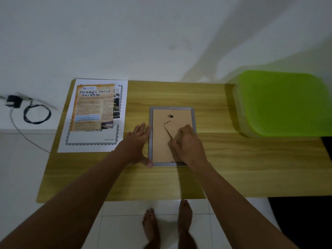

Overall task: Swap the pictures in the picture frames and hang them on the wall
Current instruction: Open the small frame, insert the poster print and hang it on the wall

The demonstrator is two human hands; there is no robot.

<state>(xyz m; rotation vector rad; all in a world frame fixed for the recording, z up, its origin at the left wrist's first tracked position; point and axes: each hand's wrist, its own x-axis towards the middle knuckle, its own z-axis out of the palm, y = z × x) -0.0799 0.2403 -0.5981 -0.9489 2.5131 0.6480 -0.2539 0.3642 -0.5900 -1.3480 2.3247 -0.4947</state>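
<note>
Grey-rimmed picture frame [171, 108] face down; left hand [136, 141] flat-fingered against its edge; right hand [188, 143] curled on brown cardboard backing [159, 144], grip unclear

Table [233, 168] stands against the wall. Picture frame [161, 141] lies face down at centre. Left hand [137, 142] lies against its left edge, right hand [188, 142] on its back. Poster [93, 108] lies on a larger sheet [84, 140] at far left, container [283, 103] at far right. Charger [13, 101] and cable [36, 114] lie off the table, to the left.
</note>
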